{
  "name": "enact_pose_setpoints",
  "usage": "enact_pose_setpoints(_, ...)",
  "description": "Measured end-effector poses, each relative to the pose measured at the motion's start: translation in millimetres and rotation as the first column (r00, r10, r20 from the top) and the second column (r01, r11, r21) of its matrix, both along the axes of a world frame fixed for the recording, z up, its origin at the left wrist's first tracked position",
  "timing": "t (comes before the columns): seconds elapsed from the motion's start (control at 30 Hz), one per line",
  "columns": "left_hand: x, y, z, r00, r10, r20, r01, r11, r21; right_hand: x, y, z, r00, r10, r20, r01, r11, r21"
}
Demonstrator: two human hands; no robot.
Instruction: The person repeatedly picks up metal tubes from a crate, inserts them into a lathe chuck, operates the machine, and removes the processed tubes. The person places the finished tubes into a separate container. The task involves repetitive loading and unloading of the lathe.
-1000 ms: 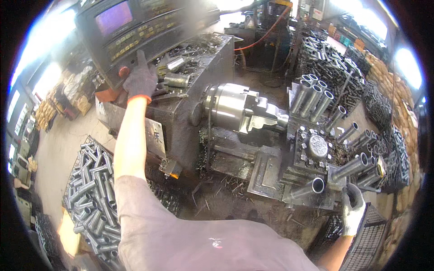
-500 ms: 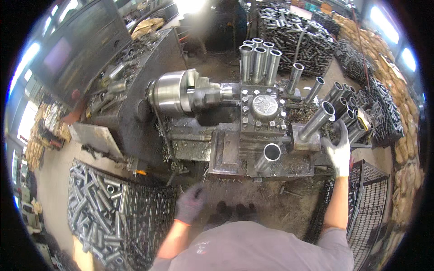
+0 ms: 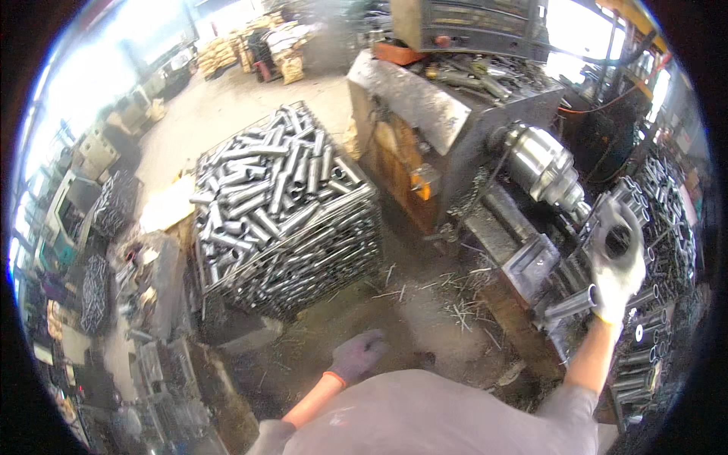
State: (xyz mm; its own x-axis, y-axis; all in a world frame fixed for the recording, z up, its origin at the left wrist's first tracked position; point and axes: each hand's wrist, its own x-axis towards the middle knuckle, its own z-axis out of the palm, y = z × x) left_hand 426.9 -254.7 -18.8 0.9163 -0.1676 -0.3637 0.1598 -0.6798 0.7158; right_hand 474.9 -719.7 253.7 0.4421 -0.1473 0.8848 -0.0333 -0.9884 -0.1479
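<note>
My left hand (image 3: 356, 356), in a dark purplish glove with an orange cuff, hangs low before my body. Its fingers stretch loosely to the right, and it appears to hold nothing. At the right my right hand (image 3: 620, 277), in a white glove with grey fingers, is raised over the lathe's tool side. Thumb and fingers curve apart around a dark gap; no held tube can be made out. Just left of that wrist stands a tilted steel tube (image 3: 570, 303) on the machine. Beyond lies the lathe chuck (image 3: 540, 155), shiny and round.
A mesh crate (image 3: 292, 262) heaped with steel tubes (image 3: 262, 178) stands left of the lathe. Metal shavings (image 3: 462, 311) litter the floor. More tubes (image 3: 644, 356) are gathered beyond my right arm. A slanted metal plate (image 3: 417, 106) juts from the lathe's near end.
My view has swung left, bringing the tube crate to the middle and the lathe to the right. My left hand now reaches further right, and my right hand appears against the tool post.
</note>
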Motion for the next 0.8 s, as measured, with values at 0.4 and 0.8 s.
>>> enact_pose_setpoints(0.4, -182.4, 180.6, 148.3, 0.351, 0.524, 0.776, -0.647, 0.735, -0.203, 7.2, 518.8, -87.2, -0.198, 0.897, -0.395, -0.923, -0.036, 0.382)
enact_pose_setpoints(0.8, -268.7, 275.4, 205.4, 0.345, 0.613, 0.711, -0.92, 0.071, 0.385, -106.0, 770.4, -118.4, -0.751, 0.25, -0.612, -0.6, -0.644, 0.474)
